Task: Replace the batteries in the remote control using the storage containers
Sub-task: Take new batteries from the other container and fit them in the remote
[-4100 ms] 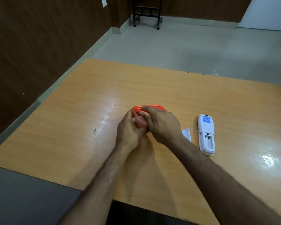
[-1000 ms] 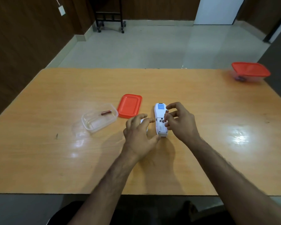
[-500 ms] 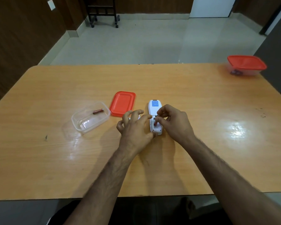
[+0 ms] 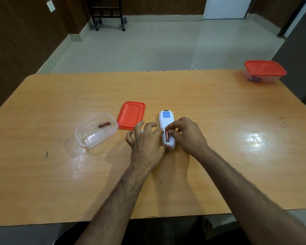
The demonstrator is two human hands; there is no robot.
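Note:
A white remote control [image 4: 166,119] lies face down at the table's middle, its battery bay uncovered. A red battery [image 4: 167,136] sits in the bay, pinched by the thumb and forefinger of my right hand [image 4: 185,136]. My left hand [image 4: 146,140] steadies the remote's left side with thumb and forefinger, its other fingers spread. To the left stands a clear lidless container [image 4: 95,132] with one red battery [image 4: 104,124] inside. Its orange lid [image 4: 131,114] lies flat beside it.
A second clear container with an orange lid [image 4: 264,70] stands closed at the table's far right corner, dark items inside. The wooden table [image 4: 60,174] ends close to my body. Beyond it are tiled floor and a black wheeled rack [image 4: 107,13].
Over the last second my right hand brought the battery down into the remote's bay and my left hand closed in on the remote's side. Four seconds ago both hands were at the left container's lid.

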